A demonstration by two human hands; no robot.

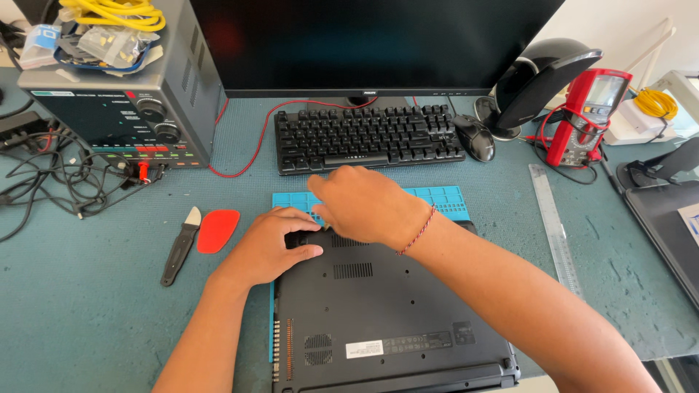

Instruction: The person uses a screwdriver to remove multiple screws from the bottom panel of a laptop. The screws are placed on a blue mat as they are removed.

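I work at a bench covered in a worn teal mat, with a pale wall behind it at the top right. A dark monitor stands at the back, a black keyboard and black mouse in front of it. At the left sits a grey power supply with tangled black cables beside it and clear bags of small parts on top. A red wire loops from it toward the keyboard. At the right are a red multimeter, a black lamp and a clear ruler.

A black laptop lies upside down before me on a blue work mat. A white rectangular label sits near its front edge, with small grey markings just right of it.

My left hand lies flat and open on the laptop's far left corner. My right hand crosses over, fingers curled down at the far edge; I cannot tell what it grips. A red thread bracelet circles that wrist.

Left of the laptop lie a red pick and a black pry tool.
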